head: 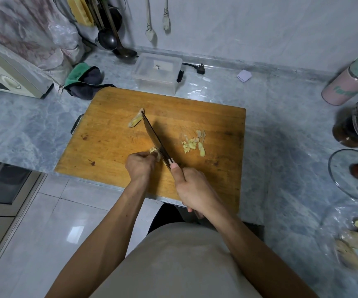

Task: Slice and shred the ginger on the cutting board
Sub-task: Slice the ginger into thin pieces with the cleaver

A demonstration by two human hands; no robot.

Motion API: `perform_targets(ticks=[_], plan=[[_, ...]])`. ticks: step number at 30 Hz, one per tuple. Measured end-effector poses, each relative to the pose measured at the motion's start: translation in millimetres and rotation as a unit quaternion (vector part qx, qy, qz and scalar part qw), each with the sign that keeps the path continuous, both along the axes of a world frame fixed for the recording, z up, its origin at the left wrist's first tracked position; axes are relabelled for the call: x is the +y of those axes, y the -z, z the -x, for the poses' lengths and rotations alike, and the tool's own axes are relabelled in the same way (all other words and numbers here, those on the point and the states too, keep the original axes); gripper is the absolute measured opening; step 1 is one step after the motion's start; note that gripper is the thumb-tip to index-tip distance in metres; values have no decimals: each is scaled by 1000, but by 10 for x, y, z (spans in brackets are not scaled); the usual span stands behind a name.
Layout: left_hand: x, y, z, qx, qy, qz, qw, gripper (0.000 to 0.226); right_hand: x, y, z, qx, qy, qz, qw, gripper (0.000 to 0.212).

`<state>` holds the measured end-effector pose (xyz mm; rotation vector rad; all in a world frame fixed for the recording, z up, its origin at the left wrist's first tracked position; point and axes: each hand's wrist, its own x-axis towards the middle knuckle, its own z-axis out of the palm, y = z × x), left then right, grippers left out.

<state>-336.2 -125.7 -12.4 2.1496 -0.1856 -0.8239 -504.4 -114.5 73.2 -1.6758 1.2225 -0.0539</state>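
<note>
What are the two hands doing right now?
Left hand: fingers curled on a ginger piece, holding it on the cutting board.
Right hand: gripping the knife by its handle.

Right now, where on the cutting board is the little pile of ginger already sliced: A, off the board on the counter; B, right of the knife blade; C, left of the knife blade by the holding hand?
B: the cut ginger pile lies on the cutting board, right of the knife blade.
</note>
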Motion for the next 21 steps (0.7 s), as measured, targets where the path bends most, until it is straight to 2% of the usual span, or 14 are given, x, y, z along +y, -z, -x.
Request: perform_targets(ticks=[6, 9, 14, 21], plan=[[-9, -46, 13, -13, 3, -5, 1000, 10, -7, 23, -24, 2, -10, -8, 1000, 62], [-4, -49, 39, -26, 12, 3, 1000, 23, 28, 50, -57, -8, -1, -13, 1000, 59], [19, -43, 58, -43, 20, 19, 999, 12, 39, 127, -146, -21, 10, -18, 1000, 56], [23, -27, 38, -53, 32, 20, 998, 16, -1, 234, -248, -23, 17, -14, 999, 61]])
